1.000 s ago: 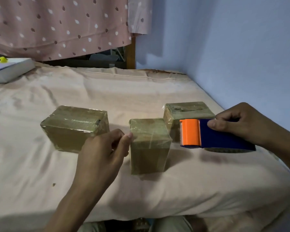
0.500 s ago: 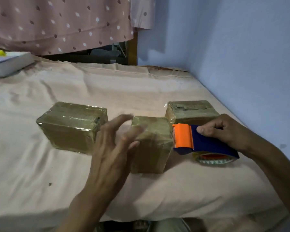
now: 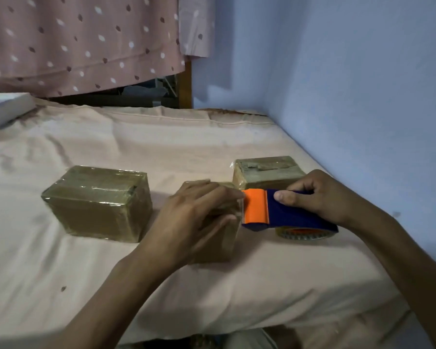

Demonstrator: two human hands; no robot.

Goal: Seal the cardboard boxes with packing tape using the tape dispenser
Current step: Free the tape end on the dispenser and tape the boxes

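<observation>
- I see three cardboard boxes on the bed sheet (image 3: 212,147): the left box (image 3: 96,202), the middle box (image 3: 217,245) and the right box (image 3: 267,170) behind it, near the blue wall (image 3: 363,96)
- My left hand (image 3: 194,217) lies on the middle box, fingers rather straight over its top, thumb down on the near face; it presses and steadies the box, it does not pinch it
- My right hand (image 3: 315,195) grips the tape dispenser (image 3: 282,210), fingers curled around the blue body; its orange front end touches the right upper edge of the middle box
- The tape roll (image 3: 302,233) shows under the blue body
- All the boxes look already glossy with tape, so I judge them slippery under the palm; they seem small and light, so one can slide on the soft sheet when the tape pulls
- I think it is better to hold the box from the top with firm pressure, and the dispenser by its blue body, away from the orange end, where I expect the cutter
- A white book-like thing (image 3: 5,109) lies far at the left
</observation>
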